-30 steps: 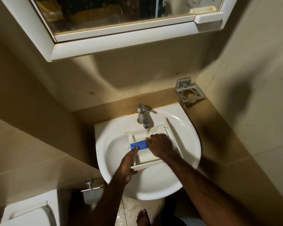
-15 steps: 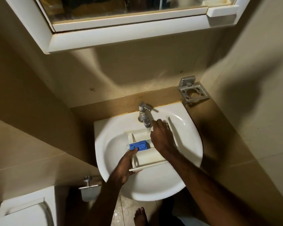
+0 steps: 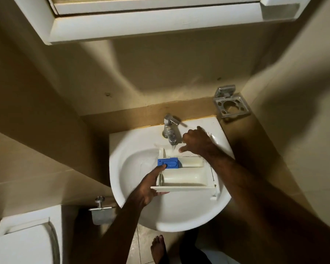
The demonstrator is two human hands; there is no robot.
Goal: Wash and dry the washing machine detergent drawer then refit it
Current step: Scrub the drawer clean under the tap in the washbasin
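The white detergent drawer point(image 3: 187, 179) lies inside the white sink point(image 3: 133, 157), its front panel toward me and a blue insert point(image 3: 171, 162) at its left middle. My left hand point(image 3: 148, 184) grips the drawer's near left corner, thumb on the blue insert. Water runs from the chrome tap point(image 3: 170, 130) into the drawer's far compartment. My right hand point(image 3: 196, 141) hovers at the far right end of the drawer beside the tap, fingers spread, thumb pointing at the stream; whether it touches the drawer is unclear.
A mirror cabinet point(image 3: 141, 21) overhangs the sink. A metal toothbrush holder point(image 3: 231, 107) is fixed at the right wall. At lower left are a toilet cistern point(image 3: 23, 239) and a paper holder point(image 3: 101, 212). My bare foot point(image 3: 158, 248) stands on the floor below the sink.
My right hand has moved from the drawer's middle up and right toward the tap. The drawer's compartments are now uncovered. My left hand has kept its grip.
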